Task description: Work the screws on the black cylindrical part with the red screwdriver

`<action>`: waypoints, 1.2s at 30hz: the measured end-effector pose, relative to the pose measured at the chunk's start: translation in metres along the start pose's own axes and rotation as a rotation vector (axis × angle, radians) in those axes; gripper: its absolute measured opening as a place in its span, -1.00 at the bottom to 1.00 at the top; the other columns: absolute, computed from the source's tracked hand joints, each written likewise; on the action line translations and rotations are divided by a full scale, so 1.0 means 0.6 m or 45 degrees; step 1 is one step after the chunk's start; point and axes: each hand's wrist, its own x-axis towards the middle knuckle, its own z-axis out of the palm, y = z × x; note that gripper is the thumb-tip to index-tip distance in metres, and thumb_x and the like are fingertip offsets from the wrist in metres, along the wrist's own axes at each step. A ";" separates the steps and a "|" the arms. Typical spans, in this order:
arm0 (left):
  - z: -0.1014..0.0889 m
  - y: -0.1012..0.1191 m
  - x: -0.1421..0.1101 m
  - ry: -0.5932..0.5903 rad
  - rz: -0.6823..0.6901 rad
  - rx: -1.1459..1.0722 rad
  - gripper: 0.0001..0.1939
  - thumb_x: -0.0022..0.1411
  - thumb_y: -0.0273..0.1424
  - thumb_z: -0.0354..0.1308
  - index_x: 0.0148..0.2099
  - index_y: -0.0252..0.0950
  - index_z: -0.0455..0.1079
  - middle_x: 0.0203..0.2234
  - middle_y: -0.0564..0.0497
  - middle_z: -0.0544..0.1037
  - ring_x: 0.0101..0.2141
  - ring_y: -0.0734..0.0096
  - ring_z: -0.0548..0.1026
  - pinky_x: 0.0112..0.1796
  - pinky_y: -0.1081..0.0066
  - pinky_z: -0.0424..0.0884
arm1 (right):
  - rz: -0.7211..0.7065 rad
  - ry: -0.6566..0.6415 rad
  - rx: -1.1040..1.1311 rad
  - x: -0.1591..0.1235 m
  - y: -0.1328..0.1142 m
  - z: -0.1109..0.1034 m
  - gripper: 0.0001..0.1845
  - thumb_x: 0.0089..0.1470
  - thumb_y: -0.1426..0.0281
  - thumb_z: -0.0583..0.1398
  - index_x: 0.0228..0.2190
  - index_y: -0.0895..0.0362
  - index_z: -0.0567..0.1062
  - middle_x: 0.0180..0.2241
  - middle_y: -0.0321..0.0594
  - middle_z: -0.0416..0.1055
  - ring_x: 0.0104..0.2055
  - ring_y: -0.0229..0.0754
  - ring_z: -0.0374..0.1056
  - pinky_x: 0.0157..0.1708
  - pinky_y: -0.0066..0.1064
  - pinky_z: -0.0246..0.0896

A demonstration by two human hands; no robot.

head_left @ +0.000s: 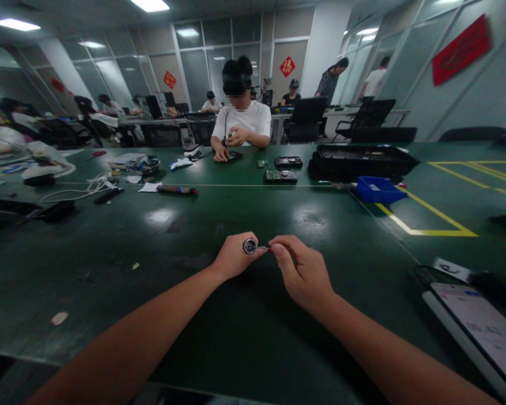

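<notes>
Above the middle of the green table, my left hand [236, 256] is wrapped round a small cylinder [249, 246] with a dark, silver-rimmed round end facing me. Its kind I cannot make out. From beside that end a thin metallic piece [262, 248] points toward my right hand [306, 270]. There, thumb and forefinger are pinched together at a tiny red bit [270, 246]. Whether this red bit joins the metallic piece is too small to tell. Both hands are close together, a narrow gap between their fingertips.
A phone [476, 320] lies at the right. Farther back are a blue bin [379, 190], a black tray [360, 163], hard drives [280, 176] and a brown-grey tool [177, 190]. Cables [80, 188] lie at the left. Across the table sits a co-worker [242, 121] handling parts.
</notes>
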 end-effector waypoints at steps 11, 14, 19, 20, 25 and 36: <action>-0.002 -0.002 0.002 -0.014 0.022 -0.027 -0.69 0.16 -0.20 0.27 -0.41 -0.30 0.31 -0.56 0.15 0.34 -0.51 0.52 0.26 -0.48 0.48 0.14 | 0.060 0.032 -0.021 0.005 0.003 0.001 -0.79 0.31 0.33 0.04 -0.16 0.12 0.44 -0.44 -0.29 0.43 -0.45 -0.25 0.38 -0.42 -0.39 0.20; -0.001 -0.003 0.002 -0.004 0.030 -0.032 -0.68 0.17 -0.18 0.26 -0.42 -0.30 0.30 -0.56 0.16 0.32 -0.52 0.52 0.24 -0.48 0.48 0.13 | 0.037 0.060 0.016 0.004 0.006 0.002 -0.78 0.30 0.35 0.03 -0.08 0.13 0.38 -0.37 -0.24 0.44 -0.34 -0.21 0.42 -0.34 -0.38 0.25; 0.001 -0.007 0.004 0.002 0.016 0.000 -0.68 0.16 -0.18 0.27 -0.42 -0.29 0.31 -0.56 0.15 0.34 -0.51 0.51 0.26 -0.48 0.47 0.13 | 0.087 0.027 -0.014 0.004 0.008 0.002 -0.81 0.31 0.32 0.04 -0.18 0.08 0.41 -0.42 -0.28 0.45 -0.42 -0.23 0.40 -0.40 -0.37 0.20; 0.001 -0.007 0.004 0.004 0.018 0.000 -0.68 0.16 -0.17 0.27 -0.42 -0.29 0.31 -0.56 0.15 0.34 -0.51 0.51 0.25 -0.48 0.47 0.13 | 0.097 0.057 0.006 0.004 0.008 0.002 -0.82 0.31 0.32 0.04 -0.14 0.09 0.40 -0.40 -0.27 0.46 -0.39 -0.22 0.42 -0.38 -0.37 0.22; 0.001 -0.008 0.003 0.009 0.014 -0.029 -0.70 0.15 -0.20 0.28 -0.40 -0.29 0.32 -0.55 0.15 0.34 -0.51 0.51 0.27 -0.47 0.48 0.15 | 0.205 0.149 0.168 0.003 0.011 0.006 -0.81 0.28 0.26 0.10 -0.17 0.09 0.43 -0.32 -0.22 0.52 -0.26 -0.16 0.48 -0.25 -0.33 0.29; -0.003 0.005 0.002 0.006 0.018 0.050 -0.74 0.15 -0.24 0.29 -0.37 -0.29 0.33 -0.52 0.14 0.40 -0.48 0.49 0.33 -0.44 0.47 0.19 | 0.690 0.254 0.950 0.030 0.052 0.004 -0.70 0.19 0.13 0.15 -0.34 0.12 0.43 -0.45 -0.25 0.41 -0.42 -0.18 0.40 -0.34 -0.25 0.40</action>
